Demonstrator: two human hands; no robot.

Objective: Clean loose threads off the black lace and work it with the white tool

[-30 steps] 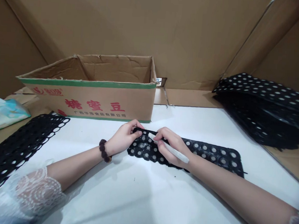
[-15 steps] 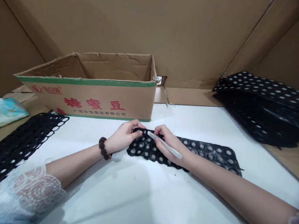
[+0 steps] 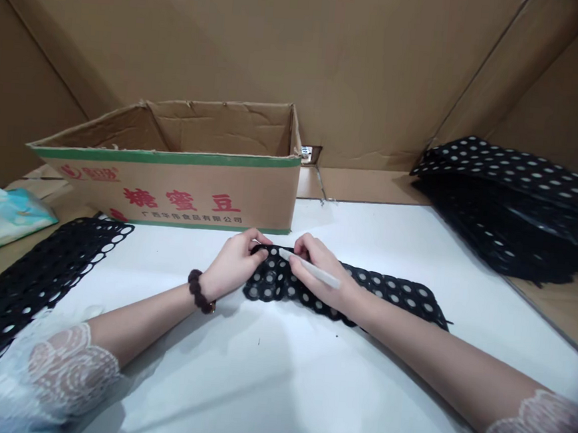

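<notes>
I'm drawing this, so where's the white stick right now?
In the head view, the white stick is just right of centre, in the right hand, over the black dotted strip near the left hand.

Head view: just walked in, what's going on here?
A person is working on a black dotted strip lying on a white tabletop. The left hand pinches its left end; the right hand holds a white pen-like tool, tip at the strip near the left thumb; contact is unclear. An open cardboard box stands behind, black openwork lies left, and more dotted black material is piled right.
</notes>
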